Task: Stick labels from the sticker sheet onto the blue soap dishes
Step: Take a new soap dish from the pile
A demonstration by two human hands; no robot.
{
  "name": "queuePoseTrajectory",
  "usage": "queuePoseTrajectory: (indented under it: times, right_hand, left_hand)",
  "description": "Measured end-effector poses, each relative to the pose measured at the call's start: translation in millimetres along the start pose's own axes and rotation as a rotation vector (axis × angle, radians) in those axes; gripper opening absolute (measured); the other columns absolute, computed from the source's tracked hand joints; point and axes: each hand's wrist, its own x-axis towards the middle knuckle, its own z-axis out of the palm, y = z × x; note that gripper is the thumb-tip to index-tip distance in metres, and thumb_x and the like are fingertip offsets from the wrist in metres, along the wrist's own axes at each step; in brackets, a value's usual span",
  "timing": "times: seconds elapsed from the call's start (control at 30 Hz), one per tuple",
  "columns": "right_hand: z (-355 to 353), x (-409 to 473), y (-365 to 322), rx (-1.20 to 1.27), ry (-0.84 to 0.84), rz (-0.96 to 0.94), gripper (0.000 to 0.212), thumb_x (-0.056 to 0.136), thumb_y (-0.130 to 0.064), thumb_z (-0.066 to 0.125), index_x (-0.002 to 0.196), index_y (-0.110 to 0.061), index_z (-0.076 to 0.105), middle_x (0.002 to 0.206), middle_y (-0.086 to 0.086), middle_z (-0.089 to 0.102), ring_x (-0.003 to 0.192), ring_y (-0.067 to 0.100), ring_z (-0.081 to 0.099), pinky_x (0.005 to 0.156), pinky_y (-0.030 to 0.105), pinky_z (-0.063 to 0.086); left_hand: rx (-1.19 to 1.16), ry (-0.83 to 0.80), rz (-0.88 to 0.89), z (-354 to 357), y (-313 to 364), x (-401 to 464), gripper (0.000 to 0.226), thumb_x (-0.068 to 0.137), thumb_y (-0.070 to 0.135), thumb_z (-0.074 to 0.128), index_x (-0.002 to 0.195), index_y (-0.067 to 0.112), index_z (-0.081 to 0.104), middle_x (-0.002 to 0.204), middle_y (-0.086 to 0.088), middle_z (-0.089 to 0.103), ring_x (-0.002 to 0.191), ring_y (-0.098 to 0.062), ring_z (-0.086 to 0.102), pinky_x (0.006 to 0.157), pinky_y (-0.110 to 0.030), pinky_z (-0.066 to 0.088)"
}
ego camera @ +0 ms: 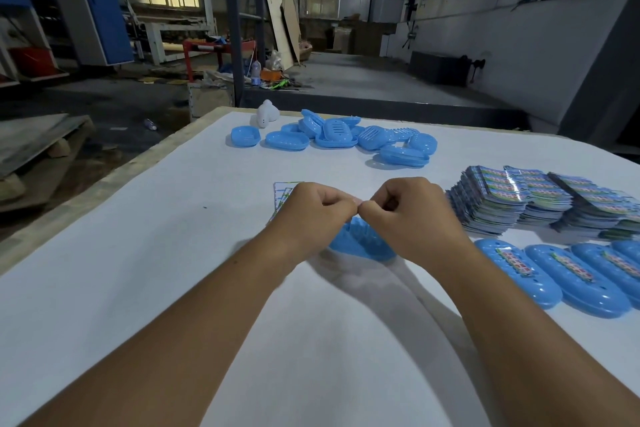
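My left hand and my right hand are raised over the white table, fingers curled, fingertips meeting at the middle. My left hand grips a sticker sheet whose corner shows past its knuckles. What the right fingertips pinch is hidden. Below both hands lies a blue soap dish, partly covered by them. Labelled blue soap dishes lie in a row at the right. A heap of unlabelled blue soap dishes sits at the far side.
Tall stacks of sticker sheets stand at the right, behind the labelled row. A white plastic object sits by the table's far edge. The table's left edge drops to the workshop floor.
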Motion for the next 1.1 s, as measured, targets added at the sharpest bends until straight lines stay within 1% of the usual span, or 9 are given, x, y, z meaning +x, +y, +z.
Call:
queuePoseTrajectory:
  times: [0.1, 0.2, 0.3, 0.43, 0.5, 0.63, 0.8, 0.93, 1.1]
  right_hand:
    - [0, -1, 2, 0.02, -0.039, -0.078, 0.023, 0.085, -0.035, 0.066, 0.064, -0.027, 0.069, 0.059, -0.023, 0.064, 0.057, -0.002, 0.057, 0.048, 0.011, 0.035]
    - [0, 0, 1, 0.059, -0.05, -0.136, 0.024, 0.094, -0.038, 0.066, 0.076, -0.026, 0.078, 0.068, -0.019, 0.069, 0.06, -0.001, 0.059, 0.052, 0.013, 0.037]
    - [-1, 5, 4, 0.065, -0.013, -0.051, 0.027, 0.092, -0.04, 0.069, 0.077, -0.02, 0.079, 0.069, -0.006, 0.072, 0.06, 0.013, 0.061, 0.059, 0.032, 0.05]
    - [-6, 7, 7, 0.094, -0.028, 0.087, 0.033, 0.086, -0.044, 0.075, 0.059, -0.025, 0.073, 0.051, -0.005, 0.064, 0.042, 0.008, 0.041, 0.046, 0.025, 0.036]
    - [-7, 7, 6, 0.159, -0.056, 0.122, 0.033, 0.086, -0.037, 0.075, 0.057, -0.022, 0.072, 0.046, -0.007, 0.058, 0.039, 0.007, 0.039, 0.042, 0.021, 0.032]
    - [-11, 8, 3, 0.25, -0.073, 0.215, 0.023, 0.082, -0.032, 0.072, 0.064, -0.018, 0.076, 0.061, 0.003, 0.07, 0.049, 0.011, 0.047, 0.048, 0.028, 0.04]
    - [-16, 9, 9, 0.234, -0.116, 0.293, 0.027, 0.076, -0.04, 0.076, 0.063, -0.017, 0.077, 0.072, 0.02, 0.069, 0.052, 0.017, 0.046, 0.047, 0.028, 0.039]
    - [-16, 10, 14, 0.098, -0.184, 0.316, 0.035, 0.073, -0.049, 0.083, 0.057, -0.018, 0.075, 0.046, 0.001, 0.054, 0.038, 0.012, 0.036, 0.046, 0.025, 0.035]
    - [-9, 10, 18, -0.038, -0.205, 0.345, 0.039, 0.07, -0.049, 0.083, 0.061, -0.012, 0.075, 0.043, -0.002, 0.05, 0.041, 0.015, 0.036, 0.049, 0.027, 0.033]
  left_hand:
    - [-0.031, 0.033, -0.014, -3, -2, 4, 0.013, 0.09, 0.032, 0.069, 0.082, 0.027, 0.079, 0.071, 0.026, 0.07, 0.072, 0.016, 0.061, 0.068, -0.018, 0.043]
    - [-0.082, 0.117, -0.032, -7, -2, 9, 0.017, 0.088, 0.038, 0.073, 0.09, 0.023, 0.08, 0.073, 0.02, 0.072, 0.077, 0.003, 0.066, 0.068, -0.019, 0.046]
    - [-0.14, 0.138, -0.062, -8, -2, 10, 0.018, 0.086, 0.038, 0.075, 0.087, 0.021, 0.08, 0.078, 0.011, 0.076, 0.078, -0.01, 0.07, 0.059, -0.02, 0.05]
    - [-0.223, 0.117, -0.123, -8, 0, 11, 0.017, 0.084, 0.035, 0.078, 0.086, 0.018, 0.081, 0.088, -0.003, 0.078, 0.093, -0.026, 0.073, 0.089, -0.047, 0.059]
    - [-0.224, 0.121, -0.139, -7, 0, 12, 0.018, 0.084, 0.035, 0.078, 0.087, 0.018, 0.081, 0.088, -0.004, 0.077, 0.094, -0.027, 0.073, 0.091, -0.049, 0.058]
    - [-0.21, 0.13, -0.152, -8, -4, 14, 0.02, 0.084, 0.037, 0.078, 0.087, 0.017, 0.08, 0.076, 0.003, 0.072, 0.084, -0.021, 0.069, 0.085, -0.041, 0.06]
    - [-0.109, 0.07, -0.145, -4, -10, 14, 0.015, 0.083, 0.039, 0.078, 0.081, 0.024, 0.08, 0.07, 0.016, 0.073, 0.069, -0.001, 0.066, 0.059, -0.019, 0.049]
    - [-0.074, 0.031, -0.155, 0, -13, 14, 0.011, 0.081, 0.025, 0.079, 0.073, 0.019, 0.079, 0.077, 0.002, 0.077, 0.082, -0.019, 0.074, 0.086, -0.045, 0.06]
    - [0.114, 0.044, -0.137, 5, -15, 16, 0.009, 0.068, 0.034, 0.073, 0.067, 0.026, 0.078, 0.073, -0.004, 0.075, 0.076, -0.024, 0.072, 0.08, -0.043, 0.059]
